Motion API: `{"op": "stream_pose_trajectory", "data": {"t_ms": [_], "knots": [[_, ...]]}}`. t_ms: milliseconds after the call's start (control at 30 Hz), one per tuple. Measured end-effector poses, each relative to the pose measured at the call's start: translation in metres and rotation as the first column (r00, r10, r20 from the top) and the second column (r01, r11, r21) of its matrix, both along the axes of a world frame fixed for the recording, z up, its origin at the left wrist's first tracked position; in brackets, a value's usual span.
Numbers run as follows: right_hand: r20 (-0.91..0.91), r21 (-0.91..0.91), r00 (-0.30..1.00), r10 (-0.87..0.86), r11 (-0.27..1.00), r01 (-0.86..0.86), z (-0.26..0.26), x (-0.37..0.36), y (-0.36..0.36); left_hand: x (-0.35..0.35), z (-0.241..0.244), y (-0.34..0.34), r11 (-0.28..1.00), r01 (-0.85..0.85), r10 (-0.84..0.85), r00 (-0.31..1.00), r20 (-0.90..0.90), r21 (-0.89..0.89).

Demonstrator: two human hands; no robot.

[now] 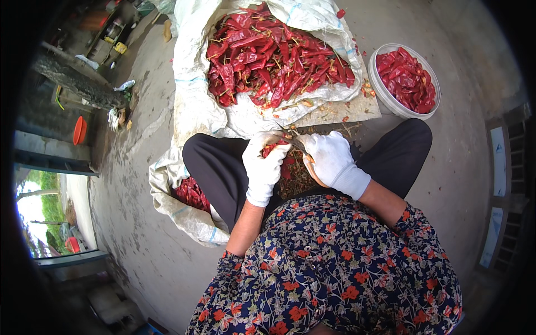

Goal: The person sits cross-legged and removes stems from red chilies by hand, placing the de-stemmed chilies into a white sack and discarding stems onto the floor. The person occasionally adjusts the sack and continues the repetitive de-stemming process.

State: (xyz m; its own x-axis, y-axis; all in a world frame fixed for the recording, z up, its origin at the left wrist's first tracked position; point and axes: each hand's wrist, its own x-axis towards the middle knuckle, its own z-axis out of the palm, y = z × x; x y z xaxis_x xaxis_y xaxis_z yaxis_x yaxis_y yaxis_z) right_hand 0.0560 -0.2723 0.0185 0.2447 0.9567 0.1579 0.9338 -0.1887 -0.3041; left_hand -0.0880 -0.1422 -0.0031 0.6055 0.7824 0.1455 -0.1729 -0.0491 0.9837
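Observation:
White work gloves cover both hands. My left hand [264,161] is closed around a dried red chili pepper [274,147], partly hidden by the fingers. My right hand [331,157] grips scissors [295,141] with orange-brown handles, their dark blades parted at the pepper's top end. Below the hands, between my knees, lie cut stems and chili scraps [298,180]. Beyond the hands, an opened white woven sack [190,88] holds a large heap of dried red chili peppers [268,58], many with stems.
A white plastic bucket [402,109] of red chilies [405,79] stands at the right. Beside my left knee is another woven sack [201,232] with chilies [191,194] inside. An orange-red basin [79,130] and a tree-trunk-like post [79,79] are at the left, near an open doorway [58,213].

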Motion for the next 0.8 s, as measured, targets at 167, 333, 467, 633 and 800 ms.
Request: {"op": "stream_pose_trajectory", "data": {"t_ms": [167,333,467,633,800], "knots": [[-0.055,0.031,0.997,0.054,0.998,-0.053,0.001,0.005,0.0,-0.001,0.016,-0.004,0.994,-0.078,0.074,0.996,-0.049,-0.076],[0.137,-0.052,0.982,0.128,0.991,-0.122,0.005,0.086,-0.004,-0.072,0.06,0.043,0.752,-0.506,0.571,0.82,-0.035,0.422],[0.269,-0.377,0.94,0.21,0.921,-0.097,-0.013,0.184,-0.006,-0.184,0.035,0.134,0.581,-0.777,0.803,0.596,-0.014,0.242],[0.283,-0.427,0.937,0.206,0.902,-0.07,-0.052,0.237,0.001,-0.257,-0.057,0.176,0.499,-0.077,0.863,-0.052,-0.503,0.863],[-0.187,-0.301,0.975,-0.121,0.952,0.06,-0.047,0.225,0.016,-0.17,-0.005,0.158,0.257,-0.322,0.963,0.164,-0.213,0.911]]}}
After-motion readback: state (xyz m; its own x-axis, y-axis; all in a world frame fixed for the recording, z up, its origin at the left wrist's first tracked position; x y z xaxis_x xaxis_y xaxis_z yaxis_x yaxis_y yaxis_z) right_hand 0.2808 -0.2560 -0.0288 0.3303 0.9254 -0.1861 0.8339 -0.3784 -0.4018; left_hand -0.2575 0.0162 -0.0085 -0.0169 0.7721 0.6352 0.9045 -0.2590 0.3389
